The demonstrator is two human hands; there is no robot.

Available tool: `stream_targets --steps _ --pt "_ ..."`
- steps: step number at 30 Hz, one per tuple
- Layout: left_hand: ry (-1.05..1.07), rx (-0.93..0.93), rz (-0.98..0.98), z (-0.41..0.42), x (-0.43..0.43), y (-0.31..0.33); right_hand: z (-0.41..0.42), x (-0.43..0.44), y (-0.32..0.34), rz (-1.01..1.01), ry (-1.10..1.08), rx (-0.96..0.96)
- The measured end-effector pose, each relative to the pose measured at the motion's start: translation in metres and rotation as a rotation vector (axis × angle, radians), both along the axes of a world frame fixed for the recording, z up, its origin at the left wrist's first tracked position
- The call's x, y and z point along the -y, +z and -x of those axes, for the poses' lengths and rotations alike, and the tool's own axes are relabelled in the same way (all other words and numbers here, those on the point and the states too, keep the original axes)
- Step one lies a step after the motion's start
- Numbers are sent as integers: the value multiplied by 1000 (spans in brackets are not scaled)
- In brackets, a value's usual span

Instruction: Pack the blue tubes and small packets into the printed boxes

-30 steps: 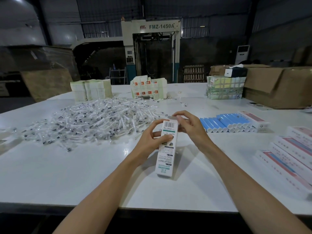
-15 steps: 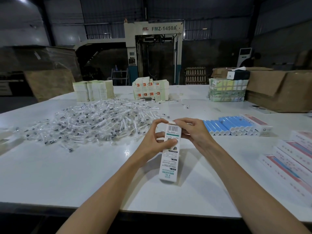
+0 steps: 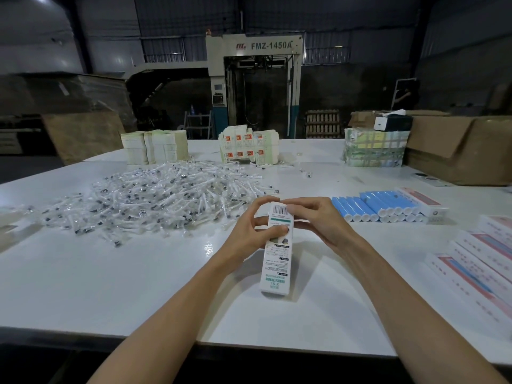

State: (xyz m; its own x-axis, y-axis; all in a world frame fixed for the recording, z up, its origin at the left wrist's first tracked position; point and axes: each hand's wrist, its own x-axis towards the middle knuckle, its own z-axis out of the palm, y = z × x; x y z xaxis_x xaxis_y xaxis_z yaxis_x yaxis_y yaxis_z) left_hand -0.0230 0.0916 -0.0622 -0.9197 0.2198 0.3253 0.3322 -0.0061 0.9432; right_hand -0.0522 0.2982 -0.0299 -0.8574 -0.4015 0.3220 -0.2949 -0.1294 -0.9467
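Nothing fancy going on here, the person is only showing arms. Left forearm point(image 3: 171, 309) and right forearm point(image 3: 401, 300) are both running bare right to the frame edge. Left hand point(image 3: 249, 231) and right hand point(image 3: 318, 220) are going bare too, with fingers looking long and slim.

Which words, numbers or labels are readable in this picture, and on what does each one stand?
"FMZ-1450A": top of the grey machine at the back.
"SONIC ELECTRIC": sideways on the held printed box.
Its small print and the pink-striped boxes: too blurred to read.
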Motion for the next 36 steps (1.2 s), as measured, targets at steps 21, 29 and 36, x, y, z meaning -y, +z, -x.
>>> stream_targets --steps 21,29,36 --pt "39 -24 37 2 -1 -6 11 6 -15 -36 -118 -102" --pt "68 18 -104 7 2 -6 4 19 -23 142 -111 151" --pt "44 24 -243 11 8 -9 -12 33 -30 -28 11 319"
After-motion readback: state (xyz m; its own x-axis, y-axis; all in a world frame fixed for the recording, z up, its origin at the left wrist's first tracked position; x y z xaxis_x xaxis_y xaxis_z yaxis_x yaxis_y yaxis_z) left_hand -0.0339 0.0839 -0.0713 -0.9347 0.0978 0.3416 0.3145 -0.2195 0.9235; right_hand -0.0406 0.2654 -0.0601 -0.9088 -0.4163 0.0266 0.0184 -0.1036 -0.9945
